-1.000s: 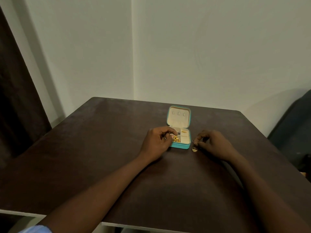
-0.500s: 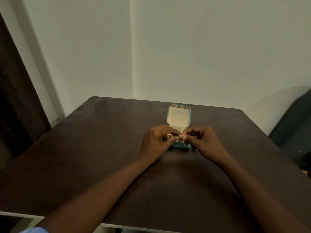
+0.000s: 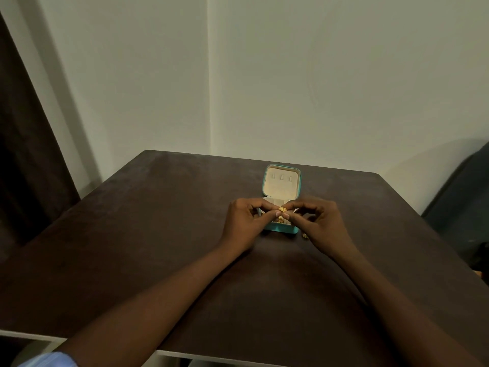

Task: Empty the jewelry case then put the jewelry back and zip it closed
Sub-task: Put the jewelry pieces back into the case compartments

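Both hands (image 3: 244, 223) (image 3: 321, 221) are now pinching one gold piece (image 3: 282, 209) above the teal case (image 3: 281, 229) (lid open), risking fumbling it.

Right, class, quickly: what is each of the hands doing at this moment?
Left hand: pinching the gold jewelry piece.
Right hand: pinching the same piece from the other side.

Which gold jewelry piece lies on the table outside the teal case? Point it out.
The small gold piece on the dark brown table, beside the teal jewelry case under the right hand. The others are pinched or inside.
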